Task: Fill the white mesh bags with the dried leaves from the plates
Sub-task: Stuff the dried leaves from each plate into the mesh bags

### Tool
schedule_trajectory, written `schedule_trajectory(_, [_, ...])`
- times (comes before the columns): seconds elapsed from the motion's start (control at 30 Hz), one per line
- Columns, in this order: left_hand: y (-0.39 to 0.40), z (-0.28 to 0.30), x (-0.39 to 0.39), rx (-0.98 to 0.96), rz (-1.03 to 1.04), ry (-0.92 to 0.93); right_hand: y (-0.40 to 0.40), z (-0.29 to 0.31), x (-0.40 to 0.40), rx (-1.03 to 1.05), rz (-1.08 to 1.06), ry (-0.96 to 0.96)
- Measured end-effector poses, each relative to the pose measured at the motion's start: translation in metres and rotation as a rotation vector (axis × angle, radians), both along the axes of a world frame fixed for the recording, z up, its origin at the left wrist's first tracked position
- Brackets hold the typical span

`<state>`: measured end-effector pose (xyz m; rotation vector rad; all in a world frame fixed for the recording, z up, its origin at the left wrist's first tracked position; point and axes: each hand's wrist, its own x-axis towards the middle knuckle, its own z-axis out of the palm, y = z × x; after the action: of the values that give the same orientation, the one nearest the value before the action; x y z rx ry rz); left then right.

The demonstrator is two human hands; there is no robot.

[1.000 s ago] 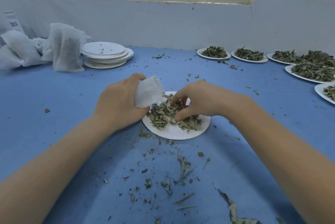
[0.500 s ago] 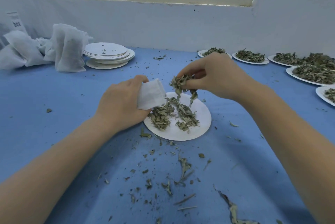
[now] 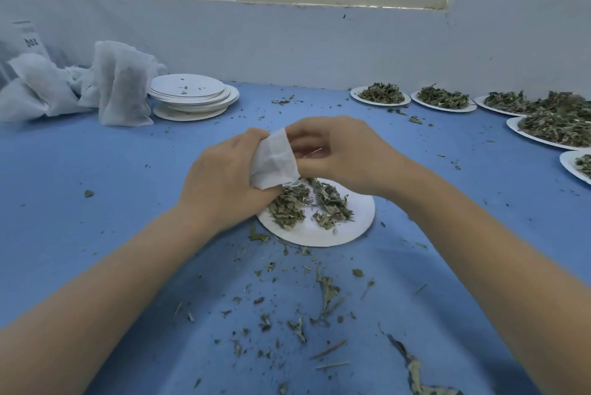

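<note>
Far left on the blue table [image 3: 80, 177] sits a heap of filled bags [image 3: 96, 87], with a stack of bare plates [image 3: 192, 97] beside it. At centre the left hand [image 3: 224, 183] grips a small white bag [image 3: 275, 159], fingers curled round it. The right hand [image 3: 342, 151] meets the bag's mouth with fingers bunched together; what they pinch I cannot tell. Just below lies a plate [image 3: 351, 225] of leaves [image 3: 307, 206]. Along the right edge stand more leaf-heaped plates [image 3: 444, 100].

Head view, down over table [image 3: 96, 203]
</note>
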<state>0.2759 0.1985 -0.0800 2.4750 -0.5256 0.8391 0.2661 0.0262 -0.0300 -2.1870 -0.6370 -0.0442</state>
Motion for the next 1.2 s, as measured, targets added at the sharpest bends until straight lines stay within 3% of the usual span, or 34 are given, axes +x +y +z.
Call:
schedule_trajectory(0.13, [0.001,0.001,-0.001,-0.037,0.014,0.037,-0.004,0.003,0.001,0.079,0.057,0.014])
schedule_trajectory(0.3, [-0.001,-0.001,0.001,-0.033,0.01,0.023,0.006,-0.011,0.003,0.229,-0.065,-0.092])
schedule_trajectory(0.4, [-0.004,-0.003,0.0,-0.077,-0.031,0.016,0.01,-0.017,0.003,0.161,-0.096,-0.159])
schedule_trajectory(0.53, [-0.004,-0.002,0.001,-0.135,-0.045,0.081,0.006,-0.011,0.001,-0.024,0.018,-0.092])
schedule_trajectory(0.63, [0.001,-0.001,0.004,-0.136,-0.016,0.092,0.001,-0.003,-0.002,0.084,0.101,0.007])
schedule_trajectory(0.7, [0.004,0.0,0.005,-0.147,-0.004,0.085,-0.002,0.0,-0.002,0.135,0.12,-0.025])
schedule_trajectory(0.83, [0.002,0.0,0.003,-0.144,-0.023,0.083,0.002,-0.003,0.001,0.103,-0.039,-0.167])
schedule_trajectory(1.1, [-0.007,0.004,-0.006,-0.071,-0.049,0.021,0.016,-0.016,-0.002,0.16,-0.195,-0.257])
schedule_trajectory(1.2, [-0.009,0.007,-0.01,-0.07,-0.072,0.027,0.022,-0.018,-0.005,-0.02,-0.155,-0.241])
